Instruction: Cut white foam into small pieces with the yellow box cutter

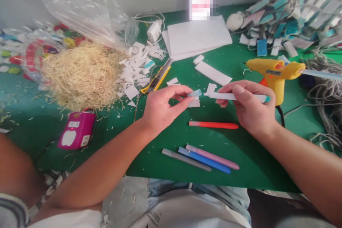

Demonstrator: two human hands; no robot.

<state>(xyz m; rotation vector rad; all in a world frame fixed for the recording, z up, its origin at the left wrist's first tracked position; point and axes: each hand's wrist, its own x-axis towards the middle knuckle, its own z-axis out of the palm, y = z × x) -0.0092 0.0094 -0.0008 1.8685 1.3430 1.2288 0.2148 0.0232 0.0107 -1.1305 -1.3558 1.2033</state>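
A pale blue marker cap (196,93) is pinched between the thumb and fingers of my left hand (167,105). My right hand (252,105) grips a white marker (235,96) with a teal end, its pale tip pointing left toward the cap. A small gap separates cap and marker. Below my hands lies a red marker (213,124). Closer to me, a grey marker (187,159), a blue marker (204,159) and a pink marker (212,156) lie side by side. White foam scraps (193,103) sit just behind my fingers.
A yellow glue gun (278,78) stands at right, its cord trailing. A yellow-black utility knife (157,78) lies behind my left hand. Straw (85,74), a magenta power socket (77,130), white boards (197,37) and a scrap heap (294,17) surround the work area. Someone's arm (18,164) shows at left.
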